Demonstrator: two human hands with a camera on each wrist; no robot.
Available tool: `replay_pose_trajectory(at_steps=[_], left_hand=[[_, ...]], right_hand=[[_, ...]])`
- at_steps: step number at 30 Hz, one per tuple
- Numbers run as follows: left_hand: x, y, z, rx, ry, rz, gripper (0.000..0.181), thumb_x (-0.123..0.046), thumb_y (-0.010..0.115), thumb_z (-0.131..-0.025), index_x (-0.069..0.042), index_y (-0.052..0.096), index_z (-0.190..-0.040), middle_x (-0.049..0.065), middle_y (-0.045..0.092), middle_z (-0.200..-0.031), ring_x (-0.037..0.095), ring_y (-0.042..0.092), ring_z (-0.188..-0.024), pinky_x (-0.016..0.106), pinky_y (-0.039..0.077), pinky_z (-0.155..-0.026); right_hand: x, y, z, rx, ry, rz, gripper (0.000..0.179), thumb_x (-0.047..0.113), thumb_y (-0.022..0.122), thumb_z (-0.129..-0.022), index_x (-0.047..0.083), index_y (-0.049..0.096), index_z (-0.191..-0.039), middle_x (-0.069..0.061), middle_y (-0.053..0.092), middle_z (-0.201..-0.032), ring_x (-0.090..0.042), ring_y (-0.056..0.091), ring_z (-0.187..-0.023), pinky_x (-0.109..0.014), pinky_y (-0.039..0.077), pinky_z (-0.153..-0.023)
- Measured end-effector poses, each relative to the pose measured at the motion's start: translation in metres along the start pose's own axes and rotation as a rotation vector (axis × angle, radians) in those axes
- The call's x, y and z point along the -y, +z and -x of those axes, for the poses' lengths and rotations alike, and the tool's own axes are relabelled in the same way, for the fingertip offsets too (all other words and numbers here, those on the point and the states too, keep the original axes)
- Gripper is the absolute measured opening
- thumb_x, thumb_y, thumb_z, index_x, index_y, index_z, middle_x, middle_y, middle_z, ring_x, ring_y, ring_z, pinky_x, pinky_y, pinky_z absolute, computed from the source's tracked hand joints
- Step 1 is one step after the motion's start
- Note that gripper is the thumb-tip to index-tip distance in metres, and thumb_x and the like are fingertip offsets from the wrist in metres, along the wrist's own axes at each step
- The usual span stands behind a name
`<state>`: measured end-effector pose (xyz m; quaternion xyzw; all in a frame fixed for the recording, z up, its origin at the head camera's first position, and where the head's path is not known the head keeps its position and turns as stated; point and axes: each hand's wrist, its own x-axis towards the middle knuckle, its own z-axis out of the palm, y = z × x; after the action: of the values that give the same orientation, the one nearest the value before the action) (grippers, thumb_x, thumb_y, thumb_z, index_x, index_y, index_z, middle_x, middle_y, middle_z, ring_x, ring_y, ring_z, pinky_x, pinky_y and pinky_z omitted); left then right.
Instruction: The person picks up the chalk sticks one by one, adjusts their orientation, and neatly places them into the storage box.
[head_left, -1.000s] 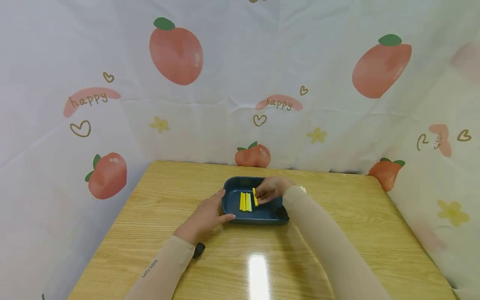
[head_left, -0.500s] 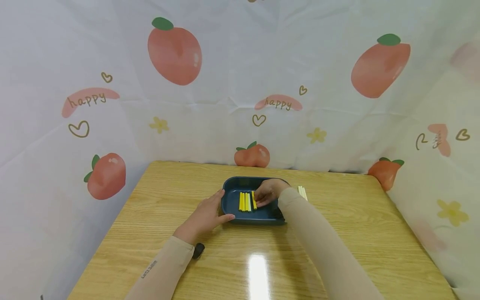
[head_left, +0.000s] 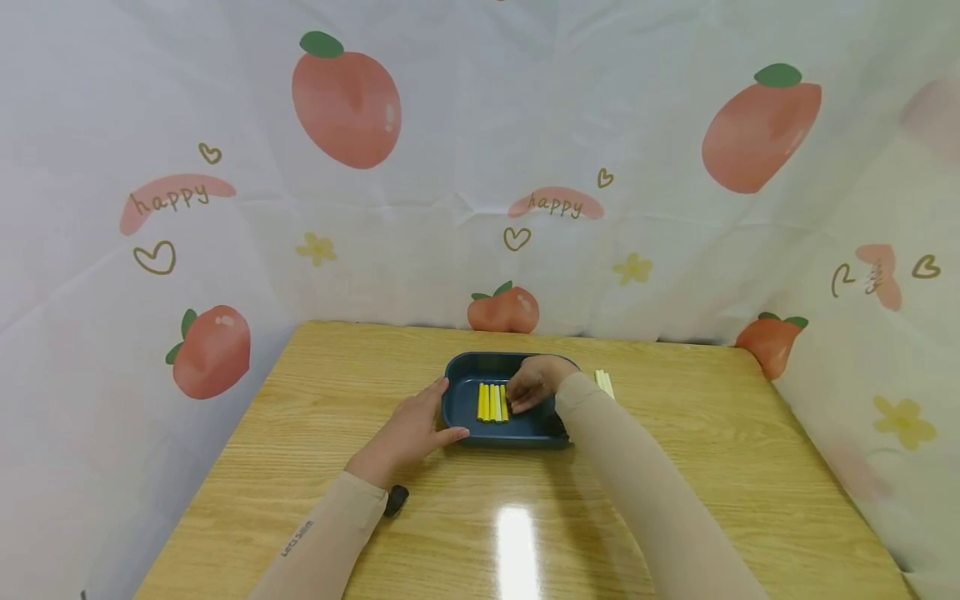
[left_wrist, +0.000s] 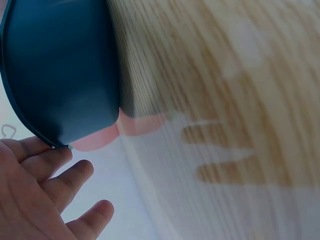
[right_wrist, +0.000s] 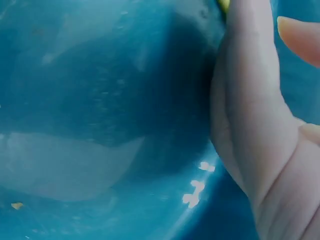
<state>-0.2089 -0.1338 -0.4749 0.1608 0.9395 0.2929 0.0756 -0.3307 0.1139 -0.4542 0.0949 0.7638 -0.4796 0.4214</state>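
A dark blue tray (head_left: 461, 408) stands on the wooden table. Inside it, yellow and white chalk sticks (head_left: 492, 403) lie side by side in a row. My right hand (head_left: 536, 383) is in the tray with its fingertips right at the row's right-hand stick. In the right wrist view, a bit of yellow chalk (right_wrist: 223, 5) shows beside the finger, and the thumb stands apart. At the tray's left end rests my left hand (head_left: 411, 429), thumb at the front side. Its fingers (left_wrist: 55, 160) are spread, the tips touching the rim in the left wrist view.
Several white chalk sticks (head_left: 604, 383) lie on the table right of the tray, partly behind the right sleeve. A small yellow crumb (right_wrist: 17, 205) is on the tray floor. A white fruit-printed cloth (head_left: 420, 275) hangs behind the wooden table (head_left: 720, 433).
The yellow chalk stick that my right hand held tilted has come down into the tray and moved left against the row. My left hand stays at the rim.
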Motion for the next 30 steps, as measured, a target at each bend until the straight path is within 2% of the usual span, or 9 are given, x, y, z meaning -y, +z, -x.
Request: replay_pose_trajectory(at_steps=[9,16,19,24,30], left_hand=[[-0.002,-0.001,-0.001,0.004,0.006,-0.006,0.100,-0.059,0.067,-0.089,-0.008,0.019,-0.161,0.011,0.023,-0.164,0.035,0.028,-0.148,0.054,0.025,-0.119],[-0.003,-0.002,0.001,0.003,-0.001,0.008,0.100,-0.056,0.069,-0.089,-0.007,0.019,-0.161,0.011,0.023,-0.164,0.037,0.028,-0.147,0.054,0.027,-0.118],[-0.003,-0.002,0.002,0.003,-0.003,0.016,0.100,-0.056,0.068,-0.089,-0.008,0.018,-0.161,0.011,0.022,-0.165,0.037,0.027,-0.148,0.054,0.027,-0.118],[-0.003,-0.002,0.002,0.004,-0.003,0.024,0.100,-0.056,0.069,-0.090,-0.008,0.018,-0.161,0.010,0.021,-0.165,0.035,0.026,-0.148,0.054,0.025,-0.119],[-0.003,-0.002,0.002,0.003,-0.002,0.015,0.101,-0.058,0.068,-0.089,-0.008,0.017,-0.161,0.010,0.021,-0.165,0.035,0.026,-0.148,0.053,0.027,-0.118]], right_hand=[[0.010,-0.009,0.028,0.018,-0.126,0.200,0.024,0.006,0.063,-0.094,-0.008,0.068,-0.112,-0.014,0.064,-0.090,-0.022,0.063,-0.075,-0.034,0.061,-0.073],[0.013,-0.013,0.055,0.023,-0.203,0.308,0.031,0.010,0.061,-0.098,-0.008,0.063,-0.124,-0.016,0.064,-0.104,-0.024,0.063,-0.082,-0.036,0.060,-0.076],[0.014,-0.015,0.066,0.018,-0.231,0.333,0.024,0.011,0.061,-0.098,-0.005,0.067,-0.116,-0.016,0.065,-0.107,-0.024,0.063,-0.083,-0.037,0.060,-0.077],[0.013,-0.021,0.080,0.011,-0.280,0.357,0.014,0.011,0.060,-0.098,0.000,0.069,-0.099,-0.013,0.064,-0.099,-0.022,0.062,-0.078,-0.038,0.060,-0.076],[0.006,-0.029,0.093,0.018,-0.315,0.363,0.017,0.013,0.057,-0.101,0.000,0.068,-0.102,-0.014,0.063,-0.100,-0.020,0.062,-0.077,-0.037,0.060,-0.075]])
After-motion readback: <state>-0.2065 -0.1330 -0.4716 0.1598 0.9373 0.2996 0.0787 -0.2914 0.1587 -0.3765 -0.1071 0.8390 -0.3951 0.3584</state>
